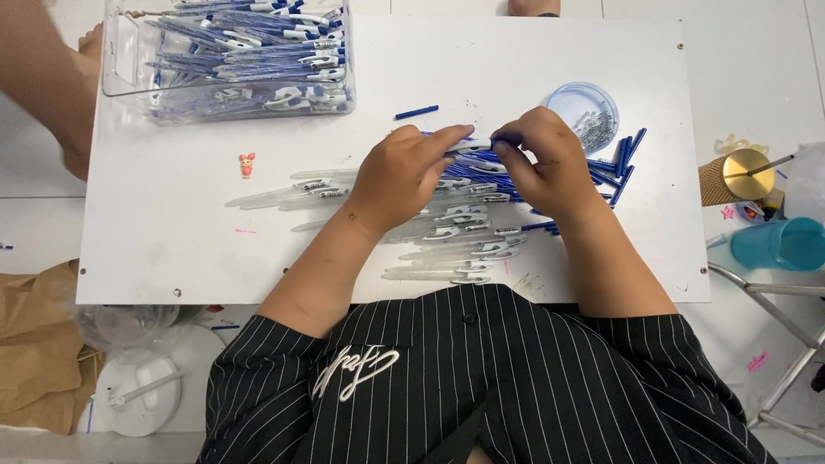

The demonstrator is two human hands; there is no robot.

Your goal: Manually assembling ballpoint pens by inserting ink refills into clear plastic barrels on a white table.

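Observation:
My left hand (404, 172) and my right hand (546, 163) meet over the middle of a white board (172, 249), both pinching one white and blue pen (471, 146) held level between their fingertips. Under the hands lies a spread of clear pen barrels (447, 249) with white clips. Blue pen parts (620, 163) lie in a heap just right of my right hand. A single blue piece (417, 112) rests alone on the board beyond my left hand.
A clear plastic box (120, 60) full of finished blue and white pens stands at the far left. A round clear lid (584, 107) with small springs sits far right. A small pink figure (247, 163) lies left. Another person's leg (47, 77) is at the far left.

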